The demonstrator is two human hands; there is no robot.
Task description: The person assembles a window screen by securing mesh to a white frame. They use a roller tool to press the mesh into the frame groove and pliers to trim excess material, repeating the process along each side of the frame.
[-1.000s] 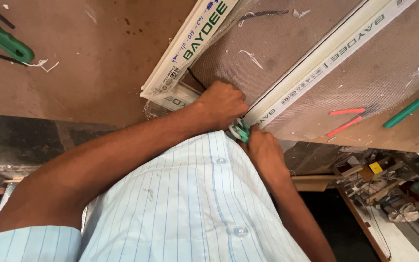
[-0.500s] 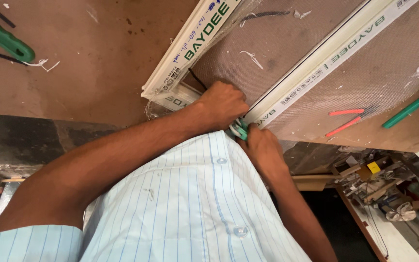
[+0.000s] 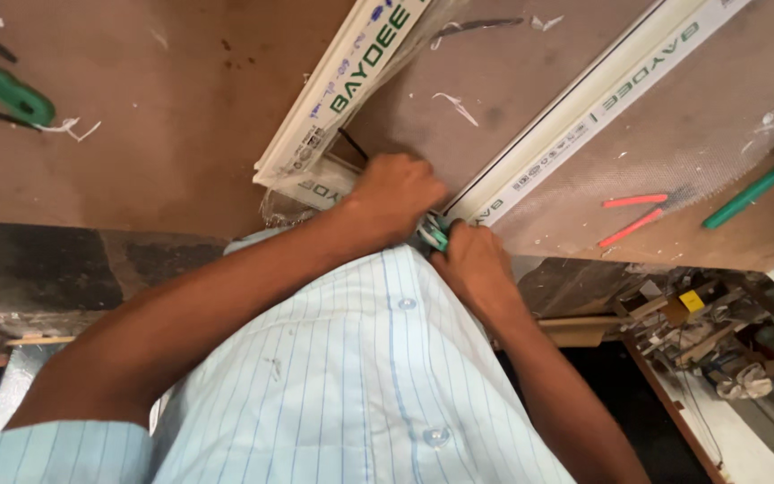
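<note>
My left hand (image 3: 398, 199) is closed over the near end of a long white plastic profile (image 3: 595, 99) that runs diagonally up to the right across a brown workbench (image 3: 154, 134). My right hand (image 3: 472, 262) sits just below that end, gripping a small tool with a green handle (image 3: 434, 234); only a bit of the tool shows between the two hands. A second white profile (image 3: 351, 76), partly in clear wrapping, lies to the left of my left hand. My light blue striped shirt fills the lower middle.
A green-handled tool (image 3: 4, 85) lies at the bench's far left. Two red pencil-like sticks (image 3: 633, 215) and a green stick (image 3: 747, 195) rest at the right. White shavings are scattered about. Below right, a cluttered shelf (image 3: 709, 341) holds scraps and parts.
</note>
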